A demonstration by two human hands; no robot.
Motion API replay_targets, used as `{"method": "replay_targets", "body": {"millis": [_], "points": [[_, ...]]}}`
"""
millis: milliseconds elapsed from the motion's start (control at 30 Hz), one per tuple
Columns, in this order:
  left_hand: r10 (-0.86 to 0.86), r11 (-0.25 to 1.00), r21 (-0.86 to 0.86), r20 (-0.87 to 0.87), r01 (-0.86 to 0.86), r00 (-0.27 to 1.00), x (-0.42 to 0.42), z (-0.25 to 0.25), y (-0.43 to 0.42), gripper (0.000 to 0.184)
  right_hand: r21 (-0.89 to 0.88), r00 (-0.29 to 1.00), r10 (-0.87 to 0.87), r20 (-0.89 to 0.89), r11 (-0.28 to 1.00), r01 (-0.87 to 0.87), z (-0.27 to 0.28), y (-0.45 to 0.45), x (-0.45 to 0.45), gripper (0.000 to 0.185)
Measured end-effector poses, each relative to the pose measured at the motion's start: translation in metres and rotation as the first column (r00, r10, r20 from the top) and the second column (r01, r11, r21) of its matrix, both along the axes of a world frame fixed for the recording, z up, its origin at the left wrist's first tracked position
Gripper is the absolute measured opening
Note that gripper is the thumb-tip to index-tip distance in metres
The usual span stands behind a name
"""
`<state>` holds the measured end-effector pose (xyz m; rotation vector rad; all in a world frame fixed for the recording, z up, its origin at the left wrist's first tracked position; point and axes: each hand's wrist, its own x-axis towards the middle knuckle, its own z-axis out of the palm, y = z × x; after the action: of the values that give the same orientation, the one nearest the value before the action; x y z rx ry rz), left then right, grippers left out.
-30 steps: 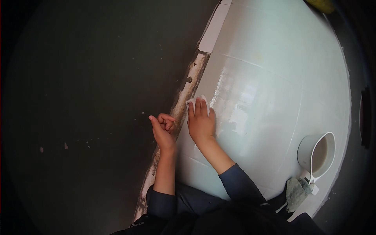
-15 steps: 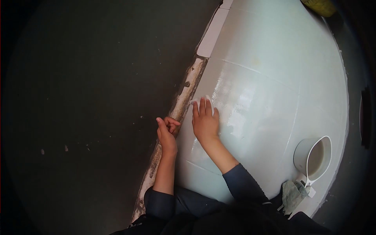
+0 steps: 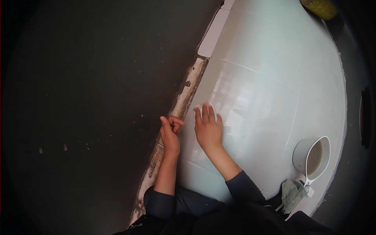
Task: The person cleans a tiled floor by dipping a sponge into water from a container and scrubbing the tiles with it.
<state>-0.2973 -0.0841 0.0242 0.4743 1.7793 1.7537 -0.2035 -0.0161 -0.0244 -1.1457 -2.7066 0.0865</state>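
My right hand point(image 3: 209, 131) lies flat on the shiny white tiled surface point(image 3: 258, 105), fingers stretched out and a little apart. Under its fingertips is a crumpled white cloth or tissue point(image 3: 200, 105), mostly covered by the fingers. To the left, my left hand point(image 3: 169, 135) rests at the worn, chipped edge point(image 3: 188, 88) of the surface. One digit of it points up and the others are loosely bent, with nothing seen in them.
At the right stands a white cup with a handle point(image 3: 299, 154), holding a cloudy liquid. A grey-green face mask or cloth point(image 3: 291, 196) lies by the handle. A yellow object point(image 3: 321, 8) sits at the top right. Dark floor with small pale specks extends along the left.
My right hand has slid slightly back towards me and to the right, with the white cloth under its fingers. My left hand has shifted slightly to the right.
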Motion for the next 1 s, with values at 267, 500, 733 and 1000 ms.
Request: {"method": "replay_targets", "body": {"millis": [267, 500, 733, 1000], "points": [[0.003, 0.998, 0.065, -0.008, -0.003, 1.000, 0.000, 0.008, 0.003, 0.064, -0.086, 0.996, -0.040, 0.084, 0.995, 0.048, 0.002, 0.016, -0.020, 0.054], [-0.057, 0.998, 0.023, -0.008, 0.057, 0.998, 0.008, 0.008, 0.005, 0.065, -0.182, 1.000, 0.001, 0.021, 0.983, 0.003, 0.008, -0.028, 0.030, 0.055], [-0.057, 0.998, 0.009, 0.033, 0.056, 0.998, 0.004, 0.003, 0.004, 0.066, 0.050, 0.994, -0.109, -0.014, 0.993, 0.109, -0.009, 0.086, -0.039, 0.045], [-0.058, 0.998, 0.024, 0.023, 0.058, 0.998, 0.004, 0.011, 0.006, 0.067, -0.008, 0.986, -0.145, 0.080, 0.989, 0.146, -0.001, 0.078, -0.030, 0.051]]}}
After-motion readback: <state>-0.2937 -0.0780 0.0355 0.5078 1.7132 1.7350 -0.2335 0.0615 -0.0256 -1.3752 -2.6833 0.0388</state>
